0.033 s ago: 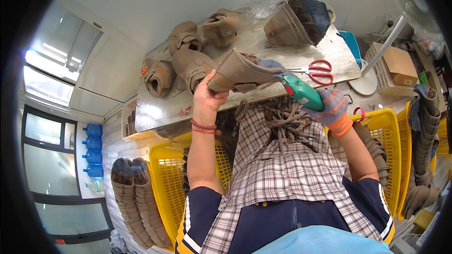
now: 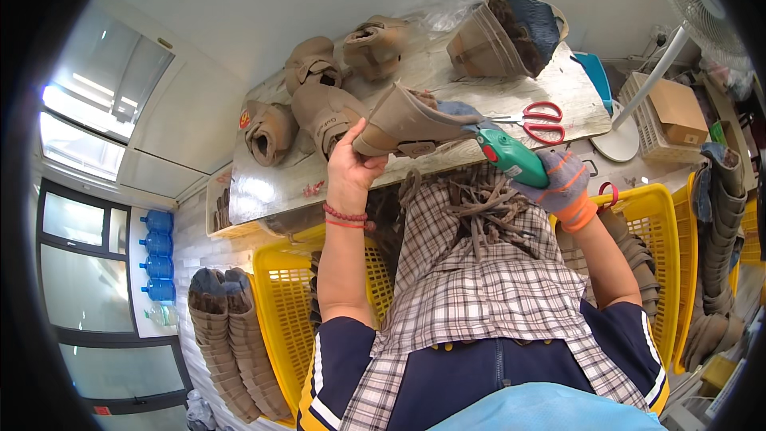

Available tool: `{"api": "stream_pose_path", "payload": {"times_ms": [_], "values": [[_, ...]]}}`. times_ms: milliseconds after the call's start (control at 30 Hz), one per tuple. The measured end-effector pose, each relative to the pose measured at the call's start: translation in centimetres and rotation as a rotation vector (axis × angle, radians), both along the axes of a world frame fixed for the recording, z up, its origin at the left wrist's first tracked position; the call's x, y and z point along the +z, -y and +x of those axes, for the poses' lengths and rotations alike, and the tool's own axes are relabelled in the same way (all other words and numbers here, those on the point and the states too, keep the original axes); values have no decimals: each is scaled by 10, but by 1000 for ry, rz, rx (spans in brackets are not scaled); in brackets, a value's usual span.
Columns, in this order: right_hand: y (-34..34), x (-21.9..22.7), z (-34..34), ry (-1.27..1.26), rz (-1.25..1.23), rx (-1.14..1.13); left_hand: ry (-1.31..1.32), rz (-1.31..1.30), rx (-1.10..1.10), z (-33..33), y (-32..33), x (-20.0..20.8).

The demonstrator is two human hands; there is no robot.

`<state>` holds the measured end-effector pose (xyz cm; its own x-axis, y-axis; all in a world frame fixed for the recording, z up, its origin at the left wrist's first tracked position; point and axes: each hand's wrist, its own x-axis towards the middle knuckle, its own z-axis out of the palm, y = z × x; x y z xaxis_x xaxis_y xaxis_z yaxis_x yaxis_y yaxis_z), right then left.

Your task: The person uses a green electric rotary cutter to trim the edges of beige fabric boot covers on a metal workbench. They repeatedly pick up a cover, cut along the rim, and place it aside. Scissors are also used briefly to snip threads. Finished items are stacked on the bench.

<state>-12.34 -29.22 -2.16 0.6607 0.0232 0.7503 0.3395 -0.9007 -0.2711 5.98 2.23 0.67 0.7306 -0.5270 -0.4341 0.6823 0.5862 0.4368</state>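
My left hand point(image 2: 351, 164) is closed on a brown shoe upper point(image 2: 403, 124), with dark fluffy lining showing at its opening. The upper is held over the near edge of the worktable point(image 2: 263, 187). In a grey and orange glove, my right hand point(image 2: 565, 183) grips a green handheld electric cutter point(image 2: 504, 153) with a red button. The cutter's tip meets the right end of the upper; whether it bites into the material is too small to tell. Just beyond the cutter lie red-handled scissors point(image 2: 542, 121). Brown scrap strips point(image 2: 491, 211) rest on my checked apron point(image 2: 479, 295).
Several finished-looking uppers point(image 2: 311, 64) stand on the table's left, and a nested stack of uppers point(image 2: 499, 36) at the back right. Yellow baskets point(image 2: 275, 303) flank me, with stacked uppers point(image 2: 211, 335) at the left. A fan point(image 2: 694, 0) stands at far right beside a cardboard box point(image 2: 678, 112).
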Motion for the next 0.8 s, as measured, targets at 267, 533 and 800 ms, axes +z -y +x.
{"api": "stream_pose_path", "payload": {"times_ms": [267,533,800], "values": [[-7,6,6,-54,35,31,82,21,101,-19,15,8],[-19,18,12,-192,165,27,326,45,258,-50,39,31],[-34,22,21,-295,440,88,743,189,179,-53,33,3]]}}
